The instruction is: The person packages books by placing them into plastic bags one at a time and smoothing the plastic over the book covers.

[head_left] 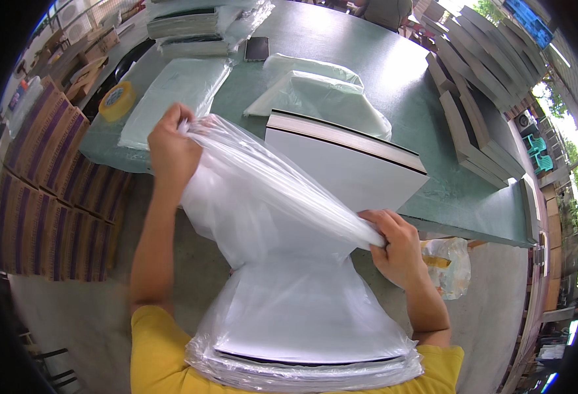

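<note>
Bag (256, 190) of clear plastic, stretched out between two bare hands, right over the near edge of the table (463, 220). Left hand (174, 148) has its fingers closed on the bunched plastic at the far left, and the right hand (397, 246) is gripping the other end, lower and nearer. So both grips are closed on the film. The near part of the bag is around a white stack (308, 322) with a dark line along its near edge, right up by the yellow shirt (161, 354).

Just beyond the bag there's a white block (341, 164) with dark-lined layers at the table's near edge, and some loose crumpled plastic (322, 95) behind it. Off to the left you've got a pile of flat clear bags (177, 98), with a yellow tape roll (116, 102) beside it. Phone (257, 49) is farther back, and grey boards (476, 125) are piled on the right.
</note>
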{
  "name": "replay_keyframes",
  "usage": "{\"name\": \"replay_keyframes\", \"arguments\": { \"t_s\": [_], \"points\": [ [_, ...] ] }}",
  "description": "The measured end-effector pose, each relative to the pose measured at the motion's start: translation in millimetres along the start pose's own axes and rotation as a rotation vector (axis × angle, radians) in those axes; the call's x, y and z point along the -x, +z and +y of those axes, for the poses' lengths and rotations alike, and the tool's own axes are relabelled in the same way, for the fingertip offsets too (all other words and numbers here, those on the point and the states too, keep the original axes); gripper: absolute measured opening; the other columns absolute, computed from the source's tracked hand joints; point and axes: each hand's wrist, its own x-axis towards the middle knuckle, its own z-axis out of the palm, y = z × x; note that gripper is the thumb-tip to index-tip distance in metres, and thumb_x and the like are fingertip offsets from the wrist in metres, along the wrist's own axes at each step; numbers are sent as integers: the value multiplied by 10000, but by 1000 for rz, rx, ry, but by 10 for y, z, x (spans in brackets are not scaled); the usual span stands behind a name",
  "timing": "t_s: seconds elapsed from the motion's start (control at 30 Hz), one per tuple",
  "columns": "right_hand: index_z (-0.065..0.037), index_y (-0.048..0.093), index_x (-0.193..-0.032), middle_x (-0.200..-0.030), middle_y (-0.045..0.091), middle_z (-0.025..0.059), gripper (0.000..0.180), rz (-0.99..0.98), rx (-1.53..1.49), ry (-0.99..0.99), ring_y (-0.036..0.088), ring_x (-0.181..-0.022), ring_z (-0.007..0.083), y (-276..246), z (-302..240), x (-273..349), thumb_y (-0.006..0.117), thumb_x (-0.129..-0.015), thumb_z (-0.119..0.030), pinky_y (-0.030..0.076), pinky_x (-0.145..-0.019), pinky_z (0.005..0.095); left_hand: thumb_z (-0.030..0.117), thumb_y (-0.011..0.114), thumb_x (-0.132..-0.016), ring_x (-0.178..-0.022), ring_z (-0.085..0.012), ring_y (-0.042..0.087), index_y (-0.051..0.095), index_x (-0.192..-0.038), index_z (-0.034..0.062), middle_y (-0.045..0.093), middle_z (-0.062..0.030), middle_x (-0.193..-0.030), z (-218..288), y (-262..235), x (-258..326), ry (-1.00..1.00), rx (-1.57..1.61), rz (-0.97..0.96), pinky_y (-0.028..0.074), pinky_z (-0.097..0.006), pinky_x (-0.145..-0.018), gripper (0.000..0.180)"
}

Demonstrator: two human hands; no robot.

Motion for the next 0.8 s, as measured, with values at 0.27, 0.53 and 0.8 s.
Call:
{"name": "replay_keyframes", "arguments": {
  "t_s": [0.27,0.53,0.8],
  "points": [
    [5,589,-994,-911,545,98,556,383,150,-98,530,-859,203,-242,458,-39,399,-506,193,432,-724,271,-120,513,-568,-832,-214,518,557,-1087,72,515,-89,-1016,422,260,286,757,-333,-157,448,-283,-666,555],
    [61,562,-873,-785,607,121,325,-77,-1254,337,593,-685,172,-256,1095,432,689,-616,-94,481,-603,266,2,628,-569,-483,-100,514,573,-965,-23,572,-68,-664,177,-38,252,-306,999,-1001,383,-187,-397,400],
    [-14,588,-839,-722,601,89,182,-115,-841,1143,563,-632,193,1799,2233,1614,538,-682,-91,440,-580,285,202,603,-739,-496,-131,480,547,-866,-6,516,-77,-623,-1767,855,1255,-873,796,-1164,364,-262,-425,250]
  ]
}}
